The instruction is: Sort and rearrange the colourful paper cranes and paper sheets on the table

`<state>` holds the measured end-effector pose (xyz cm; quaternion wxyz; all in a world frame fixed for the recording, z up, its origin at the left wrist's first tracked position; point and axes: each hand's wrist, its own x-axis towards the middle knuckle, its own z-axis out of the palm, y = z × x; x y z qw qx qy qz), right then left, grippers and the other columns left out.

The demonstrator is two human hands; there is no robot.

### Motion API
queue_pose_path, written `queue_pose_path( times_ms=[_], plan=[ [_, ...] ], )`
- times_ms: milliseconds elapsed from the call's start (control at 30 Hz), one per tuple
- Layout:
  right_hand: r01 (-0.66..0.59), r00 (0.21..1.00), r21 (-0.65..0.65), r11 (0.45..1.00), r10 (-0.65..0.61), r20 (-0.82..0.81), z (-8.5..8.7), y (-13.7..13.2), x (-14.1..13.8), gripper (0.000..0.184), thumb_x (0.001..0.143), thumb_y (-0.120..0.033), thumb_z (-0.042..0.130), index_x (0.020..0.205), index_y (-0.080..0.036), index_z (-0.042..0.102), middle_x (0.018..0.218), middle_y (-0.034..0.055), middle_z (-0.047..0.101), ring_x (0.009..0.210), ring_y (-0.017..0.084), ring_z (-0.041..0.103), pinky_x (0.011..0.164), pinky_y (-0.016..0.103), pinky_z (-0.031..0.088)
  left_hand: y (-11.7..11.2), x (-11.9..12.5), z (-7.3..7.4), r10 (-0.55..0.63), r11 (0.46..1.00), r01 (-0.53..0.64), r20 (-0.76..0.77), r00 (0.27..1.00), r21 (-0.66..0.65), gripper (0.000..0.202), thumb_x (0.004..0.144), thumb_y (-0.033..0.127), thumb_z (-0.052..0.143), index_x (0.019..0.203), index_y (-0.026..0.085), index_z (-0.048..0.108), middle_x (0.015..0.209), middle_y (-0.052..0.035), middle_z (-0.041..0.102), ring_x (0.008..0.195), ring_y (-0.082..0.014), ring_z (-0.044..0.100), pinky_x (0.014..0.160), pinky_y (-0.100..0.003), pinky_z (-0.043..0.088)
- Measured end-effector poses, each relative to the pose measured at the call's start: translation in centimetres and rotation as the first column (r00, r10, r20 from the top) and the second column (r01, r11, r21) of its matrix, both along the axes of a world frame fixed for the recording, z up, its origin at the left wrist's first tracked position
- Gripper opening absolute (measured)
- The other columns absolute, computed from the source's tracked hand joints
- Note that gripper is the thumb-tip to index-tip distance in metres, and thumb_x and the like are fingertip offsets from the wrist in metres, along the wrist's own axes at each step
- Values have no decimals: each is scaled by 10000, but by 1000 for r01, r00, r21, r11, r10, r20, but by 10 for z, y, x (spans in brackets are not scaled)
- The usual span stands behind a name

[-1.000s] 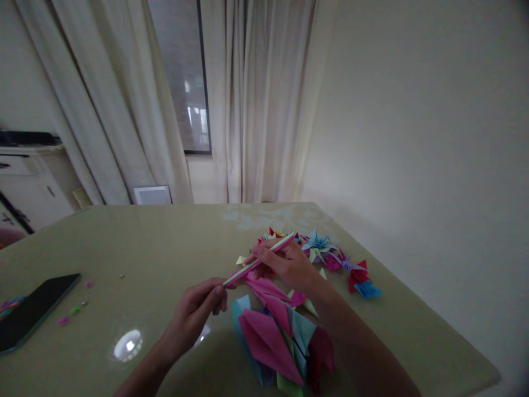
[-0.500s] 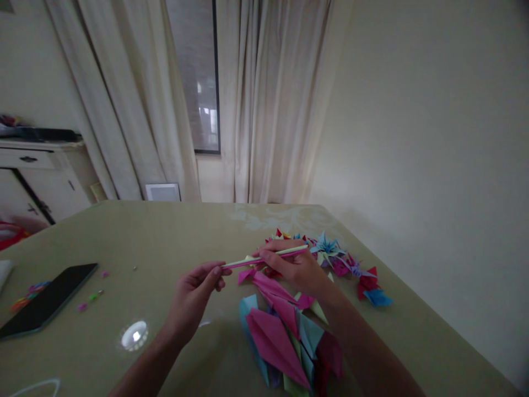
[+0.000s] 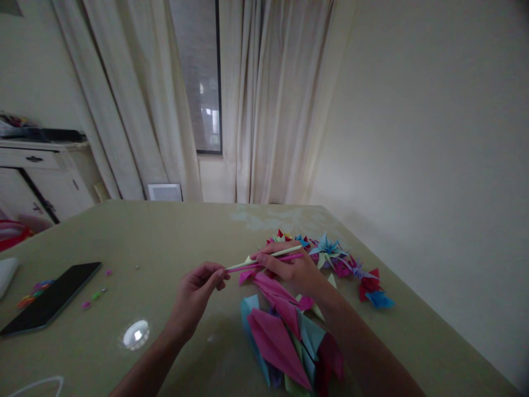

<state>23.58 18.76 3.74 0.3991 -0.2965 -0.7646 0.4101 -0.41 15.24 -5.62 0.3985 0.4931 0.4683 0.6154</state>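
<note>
Over the table, both hands share two thin sticks, a pale green stick (image 3: pixel 290 251) and a pink stick (image 3: pixel 296 257). Whether they are rolled paper is hard to tell. My left hand (image 3: pixel 204 282) pinches their left ends between thumb and fingers. Farther along, my right hand (image 3: pixel 287 268) has its fingers closed round the sticks, whose right ends spread slightly apart. A small pale pointed flap stands up on the green one by my right fingertips. Below my right hand lies a pile of folded paper pieces (image 3: pixel 275 342), pink, light blue, green and dark red.
Colourful folded paper flowers (image 3: pixel 328 248) lie beyond my right hand. On the left are a black tablet-like device (image 3: pixel 53 298), several small beads (image 3: pixel 96 296) and a shiny clear round object (image 3: pixel 135 334). A wall (image 3: pixel 433 165) runs along the right; curtains (image 3: pixel 281 110) hang behind.
The right ends of the two sticks have spread apart; before, they lay close together. Both hands keep their hold in nearly the same place. The view has shifted slightly.
</note>
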Motion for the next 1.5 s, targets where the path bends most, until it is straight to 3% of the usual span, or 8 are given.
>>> queue_pose_path(
  times_ms=[100, 300, 533, 767, 967, 1100, 1300, 1500],
  plan=[
    [-61, 998, -46, 997, 62, 20, -1, -2, -3, 315, 957, -464, 725, 972, -174, 848, 829, 65, 809, 726, 174, 746, 642, 249, 580, -3, 4, 4, -40, 999, 41, -47, 998, 19, 348, 751, 488, 859, 901, 178, 808, 688, -36, 729, 652, -174, 652, 619, -273, 533],
    [-87, 996, -149, 985, 82, -38, -2, -5, -6, 331, 928, -485, 756, 955, -167, 841, 837, 78, 819, 766, 200, 787, 703, 274, 623, -4, 5, 8, -17, 998, 23, -115, 993, 52, 441, 866, 577, 733, 699, 169, 740, 591, -15, 661, 538, -125, 560, 532, -231, 468],
    [-74, 997, -169, 983, 68, -38, 0, -4, -4, 337, 913, -495, 768, 927, -166, 844, 856, 88, 826, 789, 223, 801, 715, 293, 635, -4, 3, 7, -44, 999, 44, -72, 996, 5, 335, 721, 475, 875, 848, 176, 793, 707, -40, 756, 636, -163, 664, 599, -252, 547],
    [-95, 995, -178, 979, 95, -8, -2, -1, -4, 359, 886, -505, 789, 901, -151, 851, 825, 90, 822, 763, 220, 790, 692, 286, 624, -1, 1, 2, -105, 991, 119, -207, 973, 56, 461, 898, 563, 691, 660, 171, 733, 596, -49, 707, 578, -155, 642, 578, -248, 524],
    [-91, 992, -257, 962, 66, -104, -5, -1, -7, 418, 834, -576, 819, 859, -160, 843, 787, 80, 809, 731, 227, 782, 688, 316, 632, -3, 4, -1, -128, 984, 149, -197, 972, 99, 392, 872, 562, 752, 859, 171, 768, 712, -53, 755, 627, -156, 664, 593, -241, 535],
    [-101, 993, -240, 966, 82, -89, -6, 1, -7, 406, 821, -564, 839, 871, -161, 847, 771, 76, 805, 693, 206, 767, 671, 300, 623, -3, 7, -2, -157, 983, 176, -250, 955, 57, 524, 925, 645, 647, 760, 157, 742, 543, -16, 641, 516, -126, 577, 514, -213, 453],
    [-128, 991, -155, 980, 121, -57, -5, 3, -2, 340, 865, -510, 822, 901, -175, 864, 768, 74, 809, 670, 172, 747, 652, 255, 597, -7, 10, -2, -274, 962, 266, -185, 944, -67, 593, 917, 721, 606, 797, 149, 709, 473, 10, 587, 446, -119, 541, 495, -219, 426],
    [-183, 982, -109, 977, 175, -76, -4, 4, -1, 320, 866, -474, 833, 1024, -198, 864, 849, 85, 822, 760, 195, 761, 676, 268, 589, -7, 9, 0, -206, 978, 206, -140, 968, -20, 521, 916, 665, 658, 796, 160, 696, 545, 30, 559, 503, -101, 493, 502, -204, 389]
  ],
)
